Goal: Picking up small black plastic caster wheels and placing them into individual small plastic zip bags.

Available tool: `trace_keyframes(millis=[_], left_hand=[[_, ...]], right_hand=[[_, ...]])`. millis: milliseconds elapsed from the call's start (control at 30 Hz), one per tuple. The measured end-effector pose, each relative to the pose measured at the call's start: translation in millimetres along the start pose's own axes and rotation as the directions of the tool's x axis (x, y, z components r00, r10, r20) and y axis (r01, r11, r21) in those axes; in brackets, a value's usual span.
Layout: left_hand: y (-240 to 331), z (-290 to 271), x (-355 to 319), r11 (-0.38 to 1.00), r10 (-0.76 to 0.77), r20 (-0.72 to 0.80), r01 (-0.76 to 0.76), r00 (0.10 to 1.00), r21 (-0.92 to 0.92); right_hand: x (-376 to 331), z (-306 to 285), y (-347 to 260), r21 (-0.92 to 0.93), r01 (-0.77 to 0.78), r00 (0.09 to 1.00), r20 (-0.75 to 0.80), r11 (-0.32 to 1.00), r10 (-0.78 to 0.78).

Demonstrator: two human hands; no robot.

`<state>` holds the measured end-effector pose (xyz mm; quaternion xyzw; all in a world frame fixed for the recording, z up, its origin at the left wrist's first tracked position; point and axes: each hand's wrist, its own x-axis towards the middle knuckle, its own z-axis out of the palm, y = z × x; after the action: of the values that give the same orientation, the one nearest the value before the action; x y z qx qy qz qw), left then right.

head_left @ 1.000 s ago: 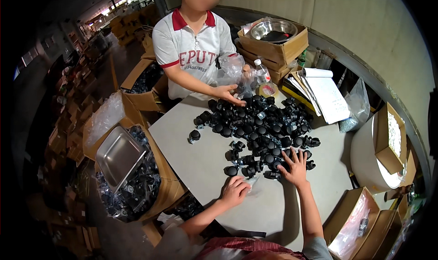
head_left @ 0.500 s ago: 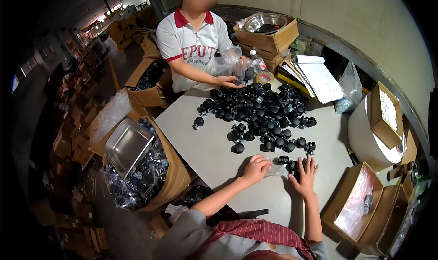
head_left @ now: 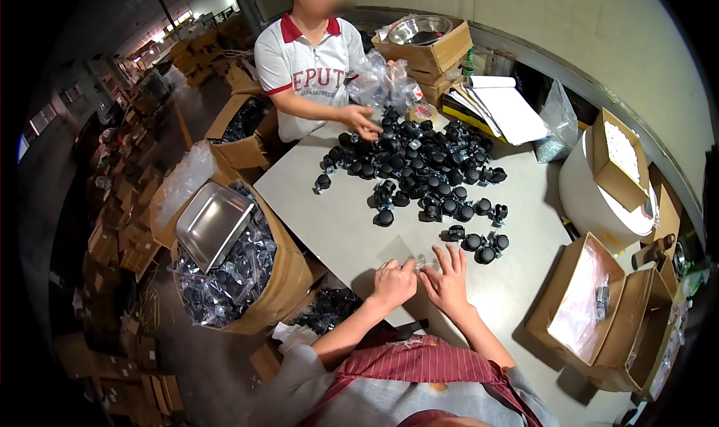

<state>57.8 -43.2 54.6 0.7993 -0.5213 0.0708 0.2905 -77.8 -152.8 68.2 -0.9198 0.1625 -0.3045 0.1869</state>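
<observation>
My left hand (head_left: 395,283) is closed on a small clear plastic bag (head_left: 399,250) on the light grey table, its film lying just beyond the fingers. Close beside it, my right hand (head_left: 449,283) has its fingers stretched and spread, the thumb near the bag's edge. Past my right fingertips sit several black caster wheels (head_left: 486,254) with metal stems. A large heap of the same casters (head_left: 419,157) covers the far middle of the table.
Across the table, a co-worker's hand (head_left: 362,121) reaches to the heap, beside clear bags (head_left: 378,79). Cardboard boxes (head_left: 550,288) stand at right, near a white drum (head_left: 592,195). On the left, a carton of bagged parts (head_left: 281,277) bears a steel tray (head_left: 213,223).
My right hand has moved left, off the near casters and up to my left hand. Those casters now sit apart from it. The co-worker's near hand has shifted, and the view has moved slightly.
</observation>
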Motion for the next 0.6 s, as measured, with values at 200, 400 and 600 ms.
trace_keyframes(millis=[200, 400, 600], left_hand=[[32, -4, -14, 0.998, 0.066, -0.020, -0.066, 0.998, 0.023], [37, -1, -33, 0.991, -0.024, 0.170, 0.046, 0.985, -0.127], [-21, 24, -30, 0.797, -0.331, 0.192, 0.383, 0.924, -0.468]], right_hand=[[-18, 24, 15, 0.276, -0.240, 0.970, 0.096, 0.931, 0.222], [-54, 27, 37, 0.091, -0.338, 0.916, 0.262, 0.937, 0.305], [-60, -12, 26, 0.230, -0.254, 0.951, 0.237, 0.940, 0.199]])
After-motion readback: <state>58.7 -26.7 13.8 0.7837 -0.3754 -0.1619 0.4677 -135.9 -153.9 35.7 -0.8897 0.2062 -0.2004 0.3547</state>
